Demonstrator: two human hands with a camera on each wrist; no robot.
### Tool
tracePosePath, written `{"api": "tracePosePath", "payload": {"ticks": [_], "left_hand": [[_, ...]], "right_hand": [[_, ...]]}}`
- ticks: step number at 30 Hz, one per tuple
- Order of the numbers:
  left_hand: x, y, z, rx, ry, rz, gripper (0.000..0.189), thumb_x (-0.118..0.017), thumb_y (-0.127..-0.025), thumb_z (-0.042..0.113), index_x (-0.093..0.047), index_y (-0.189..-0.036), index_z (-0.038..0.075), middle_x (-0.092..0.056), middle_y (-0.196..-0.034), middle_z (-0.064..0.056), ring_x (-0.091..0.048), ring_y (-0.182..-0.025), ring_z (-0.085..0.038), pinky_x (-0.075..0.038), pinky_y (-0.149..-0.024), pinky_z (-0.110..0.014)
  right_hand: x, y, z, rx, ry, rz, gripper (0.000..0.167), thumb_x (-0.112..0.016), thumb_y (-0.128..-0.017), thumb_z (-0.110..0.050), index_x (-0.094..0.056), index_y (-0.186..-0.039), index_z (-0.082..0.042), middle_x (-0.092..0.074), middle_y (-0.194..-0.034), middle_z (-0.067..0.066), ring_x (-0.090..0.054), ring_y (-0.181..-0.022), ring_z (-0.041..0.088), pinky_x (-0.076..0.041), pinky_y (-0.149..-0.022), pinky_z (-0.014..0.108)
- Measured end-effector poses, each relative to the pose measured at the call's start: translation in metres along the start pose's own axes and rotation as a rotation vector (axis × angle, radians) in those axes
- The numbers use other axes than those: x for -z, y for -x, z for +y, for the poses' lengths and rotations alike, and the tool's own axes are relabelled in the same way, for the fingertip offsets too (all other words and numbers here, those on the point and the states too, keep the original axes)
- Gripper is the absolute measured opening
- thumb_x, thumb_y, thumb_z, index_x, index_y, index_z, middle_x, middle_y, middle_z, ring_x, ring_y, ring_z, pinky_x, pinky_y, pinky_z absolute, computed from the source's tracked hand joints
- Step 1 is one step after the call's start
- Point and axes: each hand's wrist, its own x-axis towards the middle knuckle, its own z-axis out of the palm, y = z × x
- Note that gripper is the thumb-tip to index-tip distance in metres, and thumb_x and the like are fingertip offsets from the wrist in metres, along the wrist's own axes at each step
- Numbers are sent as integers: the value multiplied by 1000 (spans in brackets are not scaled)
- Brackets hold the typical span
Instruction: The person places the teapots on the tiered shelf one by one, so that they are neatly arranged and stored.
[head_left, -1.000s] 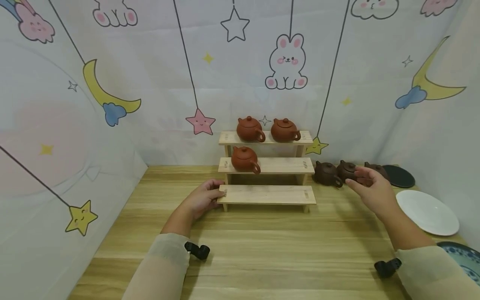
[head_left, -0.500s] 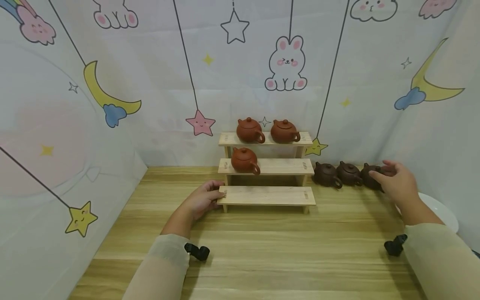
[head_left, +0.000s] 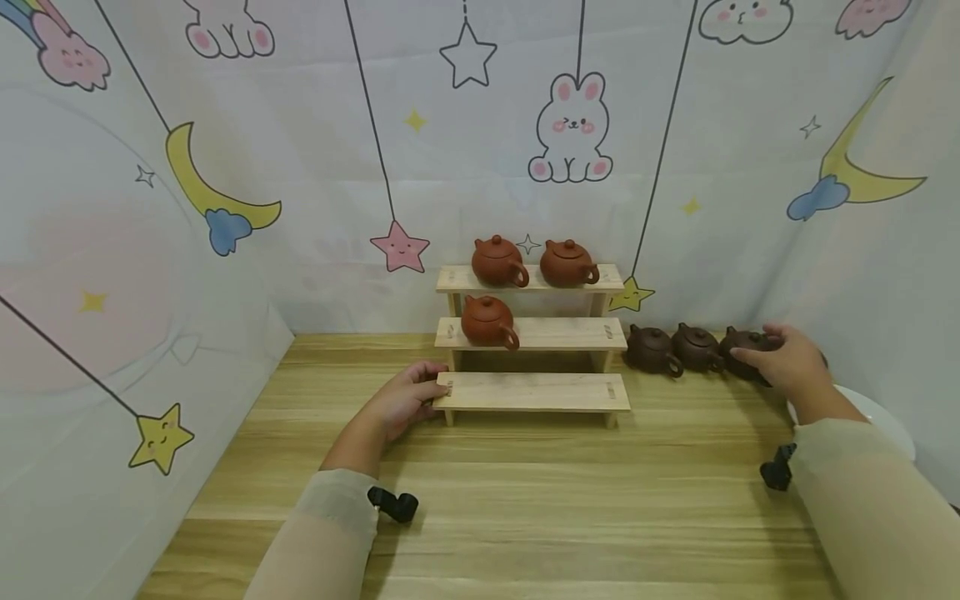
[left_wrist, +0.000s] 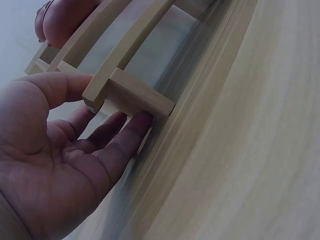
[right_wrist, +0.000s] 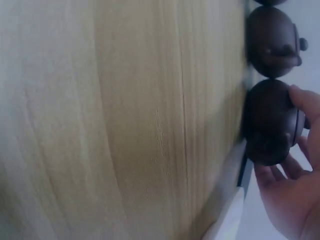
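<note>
My left hand [head_left: 401, 400] grips the left end of the lowest step of a wooden display stand [head_left: 532, 390]. In the left wrist view its thumb lies on the step's edge and its fingers touch the leg [left_wrist: 137, 94]. Over at the right, my right hand [head_left: 798, 367] grasps the rightmost dark brown teapot [right_wrist: 270, 110], thumb on the near side and fingers behind. Part of that teapot is hidden by the hand. Two more dark teapots, a middle one [head_left: 696, 346] and a left one [head_left: 651, 348], stand in line beside it.
Two reddish-brown teapots, one left [head_left: 497, 262] and one right [head_left: 567, 265], sit on the top step. Another reddish teapot [head_left: 486, 321] is on the middle step's left. A white plate [head_left: 888, 421] lies partly behind my right arm. Printed cloth [head_left: 337, 150] encloses the wooden table [head_left: 480, 517].
My right hand has moved right from beside the middle dark teapot to the rightmost one and taken hold of it. My left hand has stayed on the stand.
</note>
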Motion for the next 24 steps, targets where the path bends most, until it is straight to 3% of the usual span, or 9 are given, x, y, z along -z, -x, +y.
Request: {"api": "tracePosePath", "payload": {"ticks": [12,19,24], "left_hand": [[0,1,-1,3,-5,16,51,-62,-104,11,-47,-152,4,-51,-149,-14,-63,-113,-18,-58,-89,-30],[1,0,-2,-3,-3,-5,52,-62,-103,12,-46,-152,2,-50,-150,-16,-64,-115,-20,-59,-91,-33],[1,0,-1,5,1,3,52,-61,-104,11,-46,-153,4,-49,-151,-15,-63,-115,-19,-59,-91,-32]], "right_hand": [[-3,-6,6,8,96,-46,109,-68,-99,-60,-16,-167,7,-17,-166,46,-20,-148,69,-28,-117,79],[-2,-1,4,-35,63,-24,108,-64,-99,-64,-17,-167,6,-18,-167,44,-22,-148,68,-31,-117,78],[2,7,1,-45,4,-3,111,-62,-99,-68,-14,-169,2,-10,-171,41,-17,-151,67,-29,-117,78]]}}
